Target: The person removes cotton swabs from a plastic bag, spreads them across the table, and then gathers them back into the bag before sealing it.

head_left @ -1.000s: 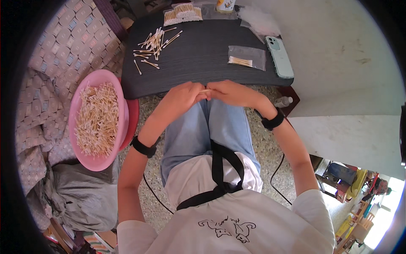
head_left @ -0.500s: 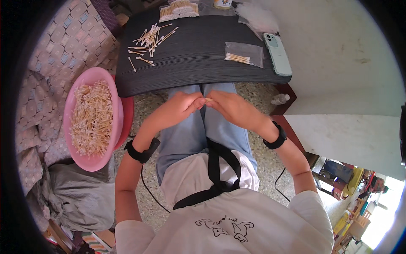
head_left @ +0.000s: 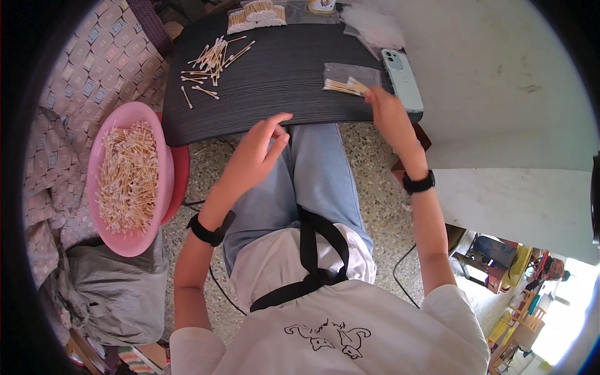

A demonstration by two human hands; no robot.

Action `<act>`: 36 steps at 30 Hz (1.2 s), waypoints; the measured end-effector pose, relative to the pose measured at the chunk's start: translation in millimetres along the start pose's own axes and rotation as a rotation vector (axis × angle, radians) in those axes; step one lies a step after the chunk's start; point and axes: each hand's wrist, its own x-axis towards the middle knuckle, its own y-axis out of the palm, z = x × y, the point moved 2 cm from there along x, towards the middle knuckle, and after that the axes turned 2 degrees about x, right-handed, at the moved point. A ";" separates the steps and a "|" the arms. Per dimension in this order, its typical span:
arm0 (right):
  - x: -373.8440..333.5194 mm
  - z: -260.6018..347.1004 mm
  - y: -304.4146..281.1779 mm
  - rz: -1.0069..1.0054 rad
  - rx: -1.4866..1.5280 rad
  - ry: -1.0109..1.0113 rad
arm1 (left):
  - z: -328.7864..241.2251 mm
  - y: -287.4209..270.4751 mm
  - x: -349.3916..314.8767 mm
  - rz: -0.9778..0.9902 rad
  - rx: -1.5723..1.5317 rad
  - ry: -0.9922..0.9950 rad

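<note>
My right hand (head_left: 392, 117) pinches a small bunch of cotton swabs (head_left: 357, 85) over the right part of the black table (head_left: 281, 81). Beneath it lies a clear plastic bag (head_left: 365, 72) with a short row of cotton swabs (head_left: 337, 86) on or in it; I cannot tell which. My left hand (head_left: 255, 152) hovers above my lap by the table's near edge, fingers apart, holding nothing. A loose heap of cotton swabs (head_left: 214, 60) is spread on the table's left side.
To my left stands a pink basin (head_left: 164, 181) full of cotton swabs. Bundled swabs (head_left: 257, 17) lie at the table's far edge. A pale green phone (head_left: 402, 80) and a pile of clear bags (head_left: 375, 25) are at the right, beside a white wall (head_left: 500, 87).
My hands were together over my lap, holding swabs. They have parted: the right has carried the swabs forward and right to the bag, while the left has let go and spread its fingers.
</note>
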 end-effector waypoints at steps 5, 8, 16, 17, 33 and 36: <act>19.3 -27.3 13.0 0.067 -0.258 0.124 | 1.9 -1.8 -3.3 0.074 0.097 0.026; 21.5 -15.2 18.0 0.140 -0.348 0.138 | 5.1 -5.7 -8.3 0.084 0.110 0.019; 6.1 28.8 53.4 0.120 -0.198 0.051 | 1.8 0.2 15.2 -0.186 0.192 0.131; 5.0 37.1 57.4 0.145 -0.160 0.060 | 1.4 4.8 20.5 -0.185 0.190 0.132; -30.7 7.0 24.4 0.026 -0.025 0.292 | -0.9 70.1 65.9 -0.424 0.421 0.111; -33.2 10.2 29.4 0.048 -0.014 0.300 | -3.9 75.2 70.8 -0.439 0.459 0.084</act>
